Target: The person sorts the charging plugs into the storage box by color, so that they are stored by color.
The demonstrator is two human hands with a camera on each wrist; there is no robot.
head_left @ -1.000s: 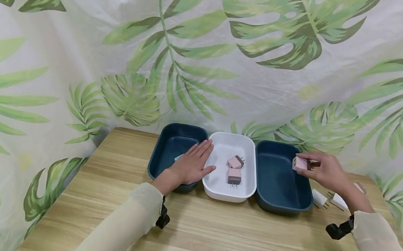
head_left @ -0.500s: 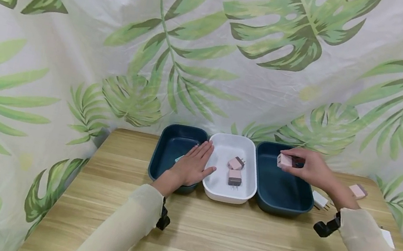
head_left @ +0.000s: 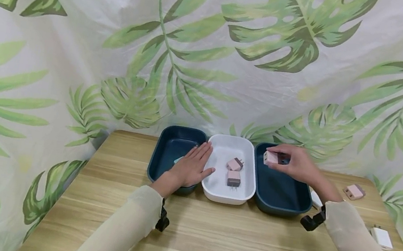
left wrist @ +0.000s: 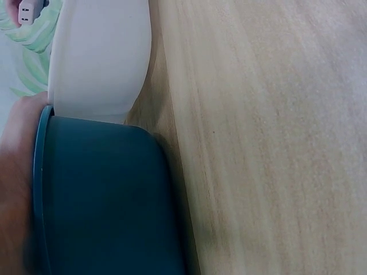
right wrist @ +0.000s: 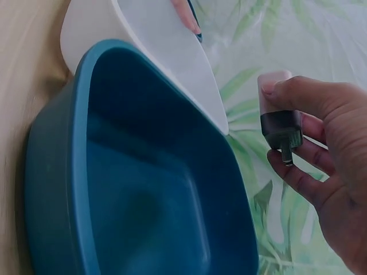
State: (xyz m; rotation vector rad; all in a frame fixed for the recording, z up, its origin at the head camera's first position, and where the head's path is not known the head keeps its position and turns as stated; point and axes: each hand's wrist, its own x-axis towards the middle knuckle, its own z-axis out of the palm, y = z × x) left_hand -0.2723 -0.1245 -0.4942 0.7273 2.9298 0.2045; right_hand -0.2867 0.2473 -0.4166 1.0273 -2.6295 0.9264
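Now your right hand pinches a boxy pink-and-grey charger right of the white rectangular tray, left hand leftward, straight-fingered.

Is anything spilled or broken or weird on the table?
Nope, nothing stands out. The white bin sits upright between two blue bins, the pink plug in the right hand looks whole, and I see no spill.
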